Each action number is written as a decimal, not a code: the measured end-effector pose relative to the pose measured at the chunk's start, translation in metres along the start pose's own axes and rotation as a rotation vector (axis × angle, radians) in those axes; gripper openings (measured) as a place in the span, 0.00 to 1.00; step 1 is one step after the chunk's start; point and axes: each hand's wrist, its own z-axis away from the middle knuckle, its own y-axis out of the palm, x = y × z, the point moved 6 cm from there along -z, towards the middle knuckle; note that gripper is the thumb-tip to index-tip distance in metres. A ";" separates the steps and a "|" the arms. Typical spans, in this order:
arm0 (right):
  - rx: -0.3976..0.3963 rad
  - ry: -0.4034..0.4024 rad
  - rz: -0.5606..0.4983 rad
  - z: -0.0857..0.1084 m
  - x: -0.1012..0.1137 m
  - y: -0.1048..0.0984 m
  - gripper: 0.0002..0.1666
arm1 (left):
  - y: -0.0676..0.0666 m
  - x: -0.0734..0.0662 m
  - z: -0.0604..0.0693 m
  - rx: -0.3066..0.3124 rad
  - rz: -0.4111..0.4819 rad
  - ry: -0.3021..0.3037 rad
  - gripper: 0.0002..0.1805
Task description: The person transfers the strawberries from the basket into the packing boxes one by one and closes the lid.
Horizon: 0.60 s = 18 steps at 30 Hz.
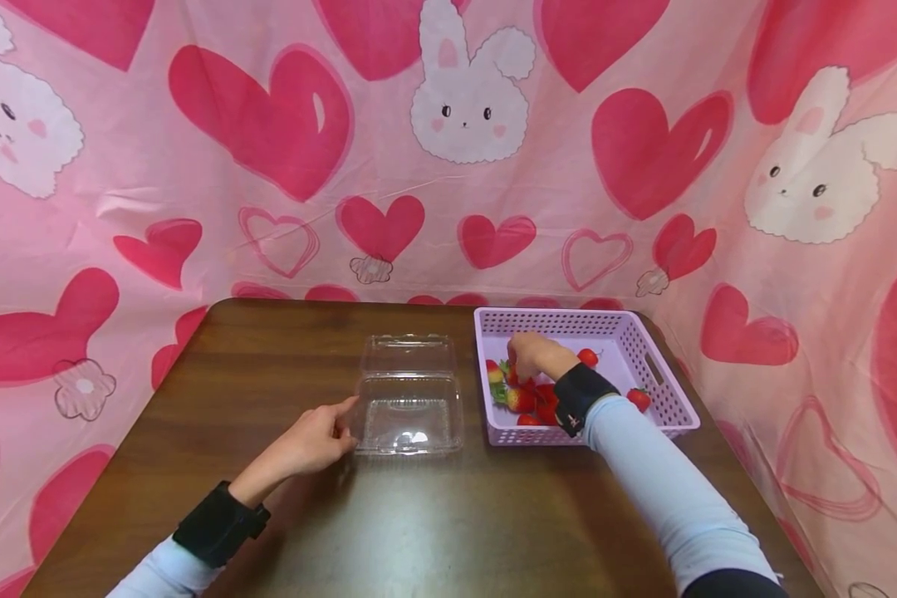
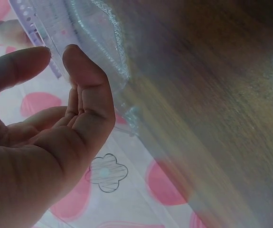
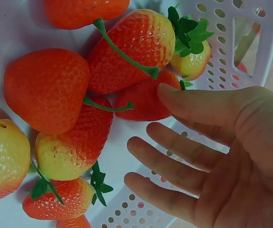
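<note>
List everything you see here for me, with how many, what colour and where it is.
Table: one, brown, under the box and basket
Box: one, clear, open on the table, left of the basket
Basket: one, light purple, on the table's right side
Strawberries: at least seven, red, some partly yellow, in the basket
Backdrop: one, as far as seen, pink with hearts, rabbits and flowers, behind the table
Wristbands: two, black, one per wrist
Sleeves: two, light blue, on the forearms
Left hand: one, bare, touching the box's left side
Right hand: one, bare, in the basket, pinching one strawberry
</note>
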 end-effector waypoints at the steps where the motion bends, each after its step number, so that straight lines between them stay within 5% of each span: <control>1: 0.001 -0.008 -0.001 0.000 0.000 0.000 0.20 | 0.000 0.000 -0.001 -0.001 -0.006 0.002 0.37; 18: 0.025 -0.045 0.012 -0.002 0.002 0.002 0.19 | 0.000 -0.004 0.001 -0.002 -0.012 -0.008 0.38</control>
